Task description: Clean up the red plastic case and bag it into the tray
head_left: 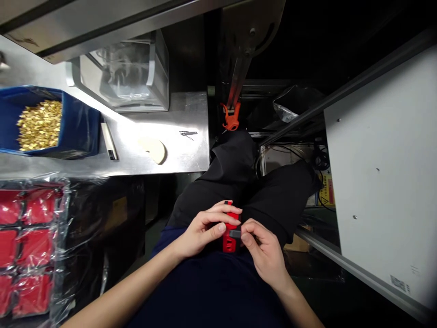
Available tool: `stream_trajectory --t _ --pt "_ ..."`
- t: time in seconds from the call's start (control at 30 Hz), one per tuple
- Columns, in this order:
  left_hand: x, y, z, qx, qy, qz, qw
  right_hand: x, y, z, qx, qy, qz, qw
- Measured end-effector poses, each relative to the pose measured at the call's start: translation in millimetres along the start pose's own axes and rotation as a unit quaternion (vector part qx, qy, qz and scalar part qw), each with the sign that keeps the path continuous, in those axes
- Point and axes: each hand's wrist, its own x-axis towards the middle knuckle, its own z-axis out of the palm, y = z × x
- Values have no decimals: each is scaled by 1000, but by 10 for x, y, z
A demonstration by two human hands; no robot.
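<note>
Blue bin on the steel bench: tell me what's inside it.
The blue bin holds a heap of small gold-coloured metal parts, piled toward its left side. What lies beneath the heap, and the bin's floor, are covered. The parts are too small to identify.

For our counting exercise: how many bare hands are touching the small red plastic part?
2. The left hand wraps the small red plastic part from the left; the right hand pinches its dark piece from the right, above the lap. No other hands show.
</note>
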Motion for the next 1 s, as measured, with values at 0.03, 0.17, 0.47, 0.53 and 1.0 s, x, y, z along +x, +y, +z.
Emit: stream_trajectory --t 0.03,0.17,0.47,0.53,1.0 --pt "-2 -6 -6 -4 -1 2 1000 1 4 17 -4 5 -2 1000" --pt "-1 -37 -20 -16 -1 8 1000 -6 -3 68 -15 21 -1 1000" --pt "17 -53 -33 -9 -10 11 1000 -35 -4 80 -44 40 12 998" --pt "19 -48 -34 0 -14 7 1000 -43 22 100 -56 69 28 996" --pt "42 56 9 24 -7 -7 1000 -92 -76 -64 -100 -75 -11 992"
